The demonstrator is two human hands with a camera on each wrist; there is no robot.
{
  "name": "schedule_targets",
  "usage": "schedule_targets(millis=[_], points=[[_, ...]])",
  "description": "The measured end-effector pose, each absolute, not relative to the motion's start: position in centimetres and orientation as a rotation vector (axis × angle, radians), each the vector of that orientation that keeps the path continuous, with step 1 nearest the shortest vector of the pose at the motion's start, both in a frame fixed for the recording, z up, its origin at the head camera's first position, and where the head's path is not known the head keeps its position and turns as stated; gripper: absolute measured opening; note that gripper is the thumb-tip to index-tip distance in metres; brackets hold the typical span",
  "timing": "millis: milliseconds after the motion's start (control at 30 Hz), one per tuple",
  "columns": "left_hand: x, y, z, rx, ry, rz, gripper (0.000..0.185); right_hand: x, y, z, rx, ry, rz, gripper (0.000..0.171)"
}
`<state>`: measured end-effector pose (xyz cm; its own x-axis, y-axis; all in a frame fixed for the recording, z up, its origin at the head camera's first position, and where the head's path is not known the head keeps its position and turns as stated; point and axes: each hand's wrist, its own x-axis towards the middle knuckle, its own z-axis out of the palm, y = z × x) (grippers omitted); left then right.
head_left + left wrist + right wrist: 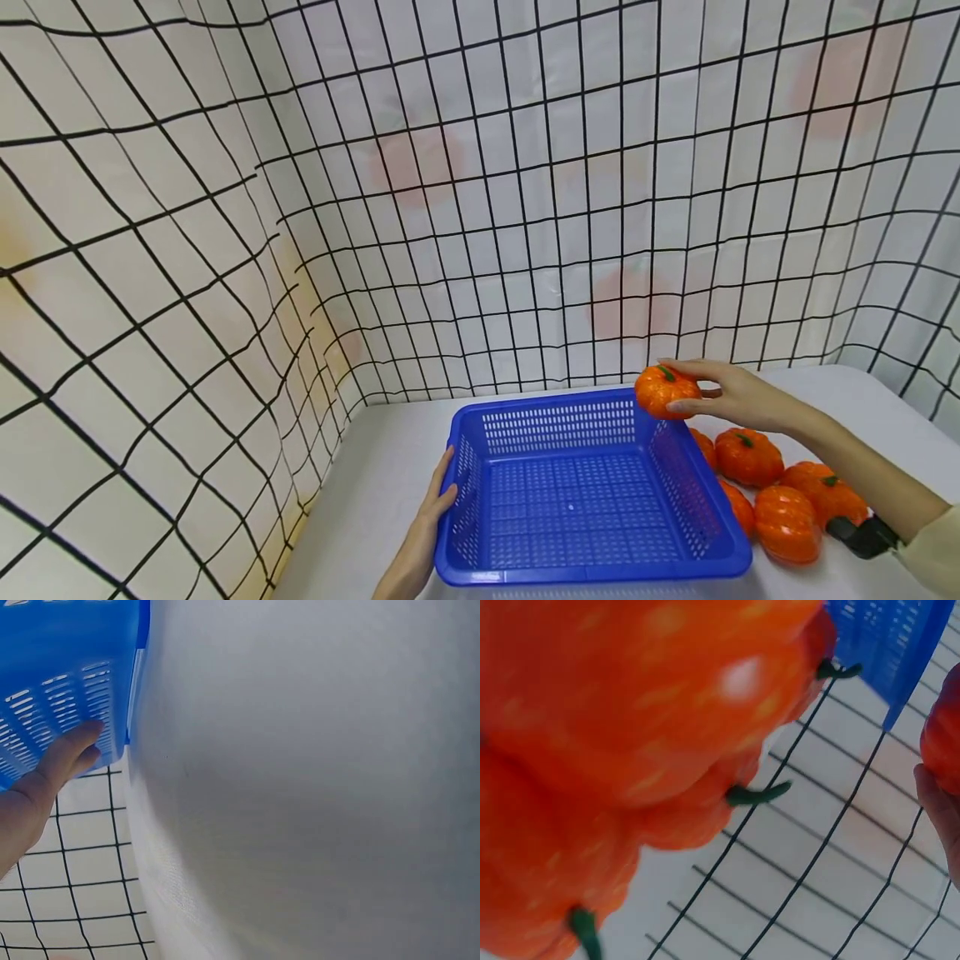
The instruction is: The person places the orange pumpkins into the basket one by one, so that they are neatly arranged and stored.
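Note:
A small orange toy pumpkin (666,392) with a green stem is held between the fingers and thumb of my right hand (731,394), above the far right corner of the blue basket (592,575). Part of this pumpkin (943,742) shows at the right edge of the right wrist view. My left hand (426,525) rests against the outside of the basket's left wall, its fingers extended. The left wrist view shows that hand (56,769) touching the slotted wall. Inside the basket the slotted floor is visible, with no pumpkins on it.
Several more orange pumpkins (787,523) lie on the white table (360,492) to the right of the basket, under my right forearm. A black strap (862,536) circles the right wrist. Black netting (517,250) over pale sheeting rises behind and at the left.

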<state>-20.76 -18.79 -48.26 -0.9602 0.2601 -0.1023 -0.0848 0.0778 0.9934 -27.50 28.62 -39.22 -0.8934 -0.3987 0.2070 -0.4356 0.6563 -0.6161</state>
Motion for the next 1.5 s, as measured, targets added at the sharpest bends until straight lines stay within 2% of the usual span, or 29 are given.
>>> schedule_targets(millis=[733, 1500], points=[[-20.7, -18.9, -48.4, 0.183, 2.096, 1.971, 0.067, -30.4, 16.8, -38.8, 1.127, -2.828, 1.299, 0.071], [-20.9, -19.3, -48.4, 0.168, 2.108, 1.979, 0.067, -30.5, 16.0, -36.9, 1.167, -2.918, 1.193, 0.069]])
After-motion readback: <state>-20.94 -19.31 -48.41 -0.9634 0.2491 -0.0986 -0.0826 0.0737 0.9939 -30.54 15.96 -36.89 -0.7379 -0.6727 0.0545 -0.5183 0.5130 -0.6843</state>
